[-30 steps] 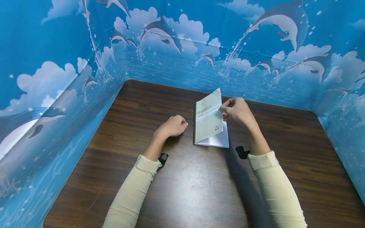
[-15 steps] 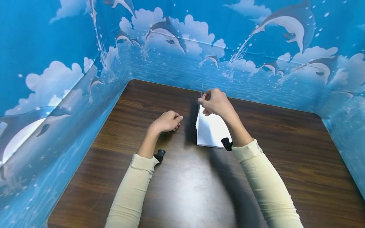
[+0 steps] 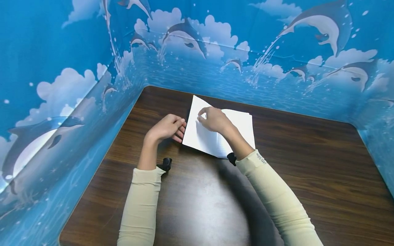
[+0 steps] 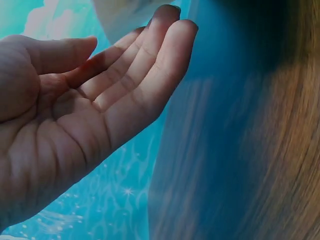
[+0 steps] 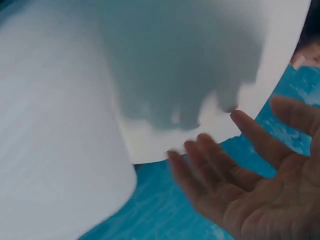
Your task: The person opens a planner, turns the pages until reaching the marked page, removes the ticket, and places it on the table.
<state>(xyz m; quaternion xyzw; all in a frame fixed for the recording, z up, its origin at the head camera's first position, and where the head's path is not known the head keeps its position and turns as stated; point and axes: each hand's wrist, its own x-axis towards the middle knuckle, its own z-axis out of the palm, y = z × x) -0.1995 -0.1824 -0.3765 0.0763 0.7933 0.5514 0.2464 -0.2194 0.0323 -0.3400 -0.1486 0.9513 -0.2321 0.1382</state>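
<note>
A notebook [image 3: 241,123] lies spread on the table, its white pages showing and its left side slightly raised. Over that left side is my right hand [image 3: 215,120]; in the right wrist view its fingers [image 5: 220,165] are loosely extended, with fingertips right at the page [image 5: 145,142] and their shadow falling on it. Nothing is gripped there. My left hand [image 3: 167,128] stays beside the notebook's left edge, fingers close to the cover's edge. Seen in the left wrist view, the left palm [image 4: 65,115] holds nothing and the fingers bend gently.
The dark wooden table [image 3: 307,164] extends around the notebook on all sides. A blue curtain [image 3: 172,71] printed with dolphins and clouds stands along the back and sides. A black wrist camera [image 3: 166,164] sits below the left hand.
My right hand has carried the notebook's cover over to the left, opening it onto white pages, and no longer pinches it. The left hand has shifted a little left.
</note>
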